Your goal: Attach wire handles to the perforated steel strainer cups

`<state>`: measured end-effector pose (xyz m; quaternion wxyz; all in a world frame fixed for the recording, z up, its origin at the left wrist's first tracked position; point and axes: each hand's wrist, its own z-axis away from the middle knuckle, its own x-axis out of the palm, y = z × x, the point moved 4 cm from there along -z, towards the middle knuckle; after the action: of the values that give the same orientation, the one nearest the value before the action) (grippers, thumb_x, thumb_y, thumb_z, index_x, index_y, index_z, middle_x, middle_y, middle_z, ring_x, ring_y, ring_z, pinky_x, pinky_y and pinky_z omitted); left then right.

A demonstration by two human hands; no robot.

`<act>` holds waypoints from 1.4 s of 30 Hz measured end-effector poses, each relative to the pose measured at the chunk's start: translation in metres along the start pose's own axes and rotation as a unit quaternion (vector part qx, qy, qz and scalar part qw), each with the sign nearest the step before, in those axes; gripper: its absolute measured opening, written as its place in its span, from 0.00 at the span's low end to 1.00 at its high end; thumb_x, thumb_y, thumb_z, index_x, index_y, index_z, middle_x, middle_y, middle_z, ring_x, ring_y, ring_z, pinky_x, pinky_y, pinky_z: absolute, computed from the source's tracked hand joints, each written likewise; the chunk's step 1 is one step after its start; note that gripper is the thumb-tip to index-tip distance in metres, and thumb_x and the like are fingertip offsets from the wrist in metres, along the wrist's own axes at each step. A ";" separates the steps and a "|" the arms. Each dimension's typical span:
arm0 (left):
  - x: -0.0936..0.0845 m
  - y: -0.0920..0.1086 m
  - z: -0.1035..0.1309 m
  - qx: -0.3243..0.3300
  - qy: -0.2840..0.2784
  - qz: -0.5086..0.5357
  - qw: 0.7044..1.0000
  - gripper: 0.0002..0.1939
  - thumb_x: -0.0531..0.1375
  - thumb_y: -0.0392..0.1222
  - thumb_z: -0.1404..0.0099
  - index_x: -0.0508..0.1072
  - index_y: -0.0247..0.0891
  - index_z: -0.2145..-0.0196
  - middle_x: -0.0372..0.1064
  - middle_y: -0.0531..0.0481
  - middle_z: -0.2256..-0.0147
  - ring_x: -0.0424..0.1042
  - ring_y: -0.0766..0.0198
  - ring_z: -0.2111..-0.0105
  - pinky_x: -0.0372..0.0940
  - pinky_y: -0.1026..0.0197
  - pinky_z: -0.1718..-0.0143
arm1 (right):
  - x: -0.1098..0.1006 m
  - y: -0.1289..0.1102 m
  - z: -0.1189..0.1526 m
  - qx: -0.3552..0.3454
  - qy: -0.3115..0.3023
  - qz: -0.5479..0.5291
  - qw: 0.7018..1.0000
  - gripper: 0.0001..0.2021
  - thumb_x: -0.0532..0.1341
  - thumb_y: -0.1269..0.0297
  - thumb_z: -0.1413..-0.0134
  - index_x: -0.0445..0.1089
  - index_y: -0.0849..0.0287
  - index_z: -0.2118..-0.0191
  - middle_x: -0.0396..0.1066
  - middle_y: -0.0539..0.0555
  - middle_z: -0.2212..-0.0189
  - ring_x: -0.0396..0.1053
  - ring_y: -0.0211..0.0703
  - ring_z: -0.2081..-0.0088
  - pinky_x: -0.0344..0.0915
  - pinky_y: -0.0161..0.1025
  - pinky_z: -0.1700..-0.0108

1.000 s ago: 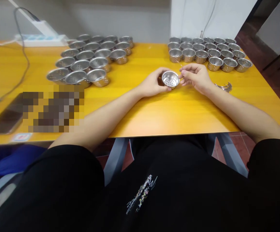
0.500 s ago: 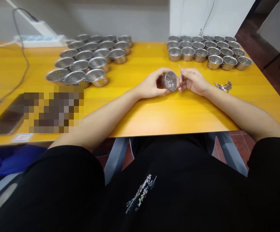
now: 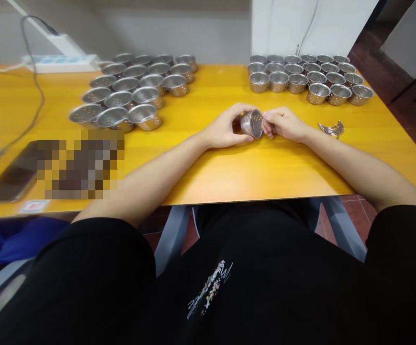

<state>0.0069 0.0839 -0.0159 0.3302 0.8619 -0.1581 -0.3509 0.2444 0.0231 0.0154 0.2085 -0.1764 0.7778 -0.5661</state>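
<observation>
My left hand (image 3: pixel 227 128) is wrapped round a perforated metal cup (image 3: pixel 248 124), tilted so that its mouth faces right. Holes dot its wall and base. At the rim of this cup, my right hand (image 3: pixel 281 124) is closed in a pinch on a thin metal wire, mostly covered by the fingers. To the right of that hand lies a small heap of curved metal wire pieces (image 3: pixel 331 128) on the yellow table (image 3: pixel 229 177).
Rows of similar perforated cups (image 3: pixel 146 116) stand at the left, and more cups (image 3: pixel 319 94) at the back right. A white power strip (image 3: pixel 62 63) with cables sits at the back left. A dark phone (image 3: pixel 12 175) and a pixelated patch are at the front left.
My left hand has turned the cup a little, so its mouth faces more to the right. The wire tip that stuck up above my right fingers has come down to the cup's rim.
</observation>
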 end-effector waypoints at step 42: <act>-0.003 0.015 -0.004 -0.011 0.003 -0.081 0.997 0.67 0.81 0.95 0.43 0.84 0.43 0.23 0.85 0.31 0.33 0.87 0.27 0.32 0.75 0.22 0.17 | 0.005 -0.010 0.004 0.003 -0.030 0.079 0.996 0.50 0.70 0.06 0.33 0.66 0.51 0.78 0.70 0.52 0.77 0.63 0.43 0.73 0.62 0.43 0.65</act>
<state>0.0073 0.0762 -0.0017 0.3107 0.8692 -0.0826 -0.3756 0.2430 0.0142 0.0230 0.2764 -0.1313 0.7811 -0.5443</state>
